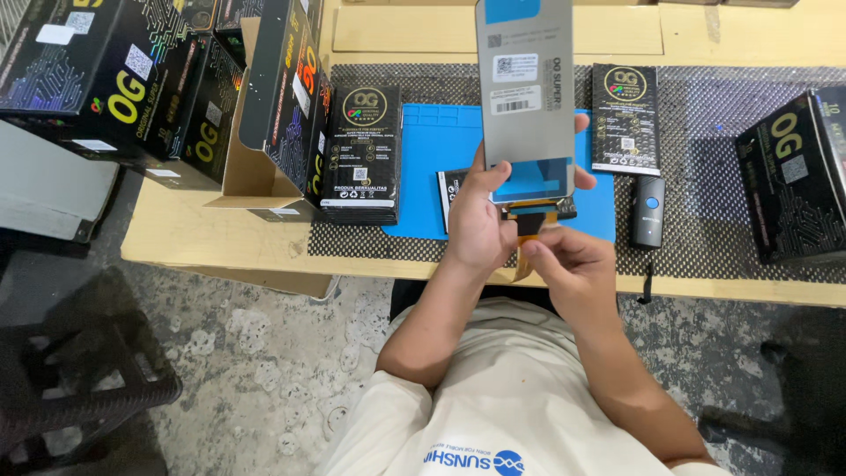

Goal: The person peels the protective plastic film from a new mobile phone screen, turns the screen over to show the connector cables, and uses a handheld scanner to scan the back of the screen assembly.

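A person seated at a pale wooden bench [220, 242] holds a phone screen panel [525, 97] upright at the centre top of the frame, its grey metal back, dotted with white stickers, turned toward the camera. The left hand [480, 220] is clamped on the panel's lower edge, thumb across the back and fingers wrapped behind. Just below, the right hand [564, 264] has its fingertips pinched together on the thin orange ribbon cable [531, 220] that hangs from the panel's bottom. The step in hand appears to be checking or straightening that cable; any next move would call for a light touch, since the strip looks thin and easily creased, and the glass front wants a firm edge grip.

Beneath the hands lies a smooth blue rubber mat [432, 167] on a black mesh liner [705, 176]. Flat black packets with gold round emblems stand at the centre left [361, 150] and centre right [626, 119]. A small black handheld scanner [648, 210] rests right of the mat. Glossy black cartons crowd the upper left [115, 79], with another at the right edge [797, 176]
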